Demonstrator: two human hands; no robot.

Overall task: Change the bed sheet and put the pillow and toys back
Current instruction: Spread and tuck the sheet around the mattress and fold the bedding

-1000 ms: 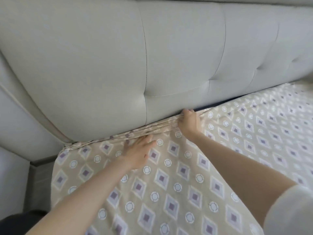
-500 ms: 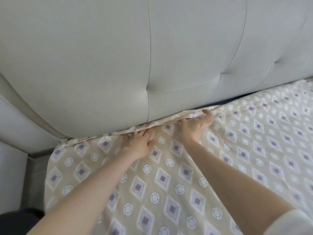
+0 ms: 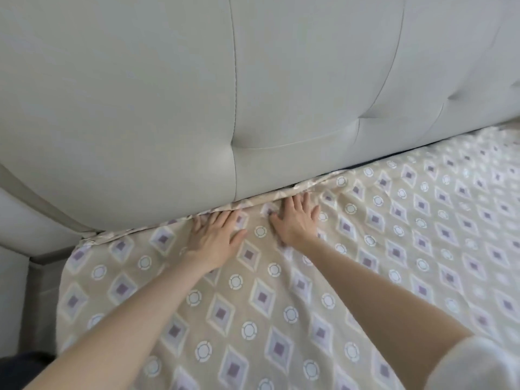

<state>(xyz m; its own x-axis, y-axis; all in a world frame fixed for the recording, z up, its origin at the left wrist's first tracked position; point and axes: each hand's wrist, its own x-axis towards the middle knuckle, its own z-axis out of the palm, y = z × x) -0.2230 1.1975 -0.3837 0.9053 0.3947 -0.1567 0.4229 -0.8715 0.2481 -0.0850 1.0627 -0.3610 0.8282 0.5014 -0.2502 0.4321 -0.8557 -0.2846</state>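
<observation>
A beige bed sheet [image 3: 281, 299] with purple diamonds and white circles covers the mattress. Its top edge is bunched along the foot of the padded grey headboard [image 3: 197, 94]. My left hand [image 3: 213, 235] lies flat on the sheet with straight fingers reaching the bunched edge. My right hand [image 3: 295, 220] presses flat beside it, fingers spread, fingertips at the seam under the headboard. No pillow or toys are in view.
The mattress's left edge drops to a grey bed frame [image 3: 42, 277] at the lower left. A dark gap [image 3: 394, 156] runs between the headboard and the mattress to the right. The sheet stretches away to the right.
My right hand has let go of the sheet's edge and now lies flat with spread fingers, closer to my left hand. The left hand has stayed flat near the headboard.
</observation>
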